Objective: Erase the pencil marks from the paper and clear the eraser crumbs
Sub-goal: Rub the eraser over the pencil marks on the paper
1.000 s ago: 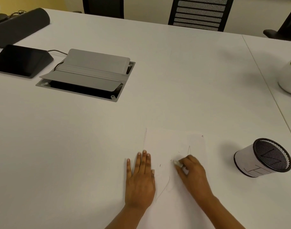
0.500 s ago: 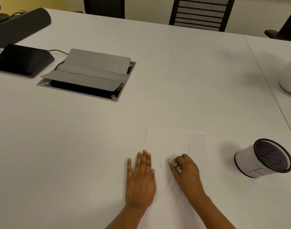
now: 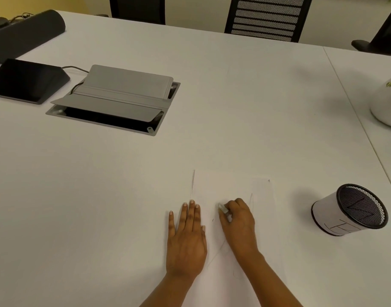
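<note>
Lying flat, thin white paper [image 3: 225, 187] bears faint pencil lines. Left hand [image 3: 185, 238] presses it, fingers straight. Right hand [image 3: 239, 220] pinches small pale eraser [image 3: 222, 208].

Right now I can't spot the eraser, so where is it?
In the head view, the eraser is pinched in the right hand, low centre on the paper, just right of the flat left hand.
</note>
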Motion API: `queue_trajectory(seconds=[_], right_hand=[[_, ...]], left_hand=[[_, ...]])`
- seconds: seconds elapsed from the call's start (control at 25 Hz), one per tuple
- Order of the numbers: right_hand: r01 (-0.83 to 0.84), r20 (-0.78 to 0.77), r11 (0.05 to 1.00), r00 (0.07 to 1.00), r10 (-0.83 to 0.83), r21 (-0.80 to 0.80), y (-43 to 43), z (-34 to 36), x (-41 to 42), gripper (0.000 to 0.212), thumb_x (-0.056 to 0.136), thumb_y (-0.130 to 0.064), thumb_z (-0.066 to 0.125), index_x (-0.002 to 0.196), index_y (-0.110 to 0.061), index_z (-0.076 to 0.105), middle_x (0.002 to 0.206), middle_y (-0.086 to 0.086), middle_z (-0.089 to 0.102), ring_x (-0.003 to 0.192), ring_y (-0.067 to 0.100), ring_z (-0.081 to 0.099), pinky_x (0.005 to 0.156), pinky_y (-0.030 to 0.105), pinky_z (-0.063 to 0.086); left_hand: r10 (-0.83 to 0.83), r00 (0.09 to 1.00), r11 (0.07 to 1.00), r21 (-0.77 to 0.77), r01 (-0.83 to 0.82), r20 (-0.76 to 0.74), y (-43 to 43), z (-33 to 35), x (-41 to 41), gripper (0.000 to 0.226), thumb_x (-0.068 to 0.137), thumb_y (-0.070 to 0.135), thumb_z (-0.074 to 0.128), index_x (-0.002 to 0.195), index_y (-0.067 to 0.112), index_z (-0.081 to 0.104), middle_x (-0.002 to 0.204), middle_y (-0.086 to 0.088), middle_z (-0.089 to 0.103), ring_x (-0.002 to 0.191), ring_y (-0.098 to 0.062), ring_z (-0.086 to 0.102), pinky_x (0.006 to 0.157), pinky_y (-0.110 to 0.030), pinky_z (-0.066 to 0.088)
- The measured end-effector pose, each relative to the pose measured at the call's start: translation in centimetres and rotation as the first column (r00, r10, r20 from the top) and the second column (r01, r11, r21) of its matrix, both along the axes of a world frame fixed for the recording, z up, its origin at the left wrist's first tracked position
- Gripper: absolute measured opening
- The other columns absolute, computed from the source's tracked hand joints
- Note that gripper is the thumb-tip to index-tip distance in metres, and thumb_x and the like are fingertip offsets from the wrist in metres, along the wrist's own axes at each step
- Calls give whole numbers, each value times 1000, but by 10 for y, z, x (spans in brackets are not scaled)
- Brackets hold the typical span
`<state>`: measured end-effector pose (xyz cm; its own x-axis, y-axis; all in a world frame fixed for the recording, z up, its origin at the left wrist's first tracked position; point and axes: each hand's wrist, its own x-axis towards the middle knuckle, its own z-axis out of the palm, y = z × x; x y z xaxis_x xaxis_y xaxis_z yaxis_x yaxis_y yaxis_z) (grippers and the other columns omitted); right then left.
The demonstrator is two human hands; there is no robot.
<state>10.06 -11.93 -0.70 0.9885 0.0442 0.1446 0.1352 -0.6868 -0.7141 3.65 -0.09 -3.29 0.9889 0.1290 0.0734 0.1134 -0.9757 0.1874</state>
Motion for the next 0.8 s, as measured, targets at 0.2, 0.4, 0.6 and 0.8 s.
queue_trajectory(seconds=[0.2, 0.4, 0.6, 0.8], right_hand=[[121, -19, 993, 993, -121, 11, -28, 5, 24, 22, 84, -15, 63, 67, -2, 58, 67, 5, 49, 56, 12, 45, 53, 10, 30], [157, -50, 987, 987, -155, 37, -38, 8, 17, 23, 82, -14, 65, 65, -2, 57, 66, 7, 50, 55, 15, 46, 52, 10, 32], [-102, 1, 994, 995, 102, -30, -32, -4, -28, 22, 77, -7, 69, 61, -7, 54, 61, -3, 45, 53, 9, 43, 56, 10, 36], [-47, -49, 999, 998, 47, -2, -31, -1, -23, 22, 79, -12, 68, 62, -7, 56, 61, -8, 43, 52, 5, 43, 55, 9, 38]], left_hand=[[8, 1000, 1000, 6, -8, 15, 1, 1, -1, 57, 97, 31, 8, 134, 5, 42, 140, -9, 45, 130, -25, 41, 110, -48, 10], [-1, 999, 1000, 12, 1, 41, 0, -2, 0, 52, 94, 29, 21, 134, 4, 42, 141, -10, 44, 134, -25, 32, 110, -49, 10], [-6, 1000, 1000, 1, 6, 27, 1, -1, -1, 56, 97, 28, 10, 134, 3, 44, 140, -12, 44, 131, -27, 40, 110, -49, 11], [-7, 1000, 999, -41, 7, 8, 1, 4, 0, 59, 98, 31, 5, 133, 4, 45, 139, -11, 46, 129, -26, 42, 110, -45, 10]])
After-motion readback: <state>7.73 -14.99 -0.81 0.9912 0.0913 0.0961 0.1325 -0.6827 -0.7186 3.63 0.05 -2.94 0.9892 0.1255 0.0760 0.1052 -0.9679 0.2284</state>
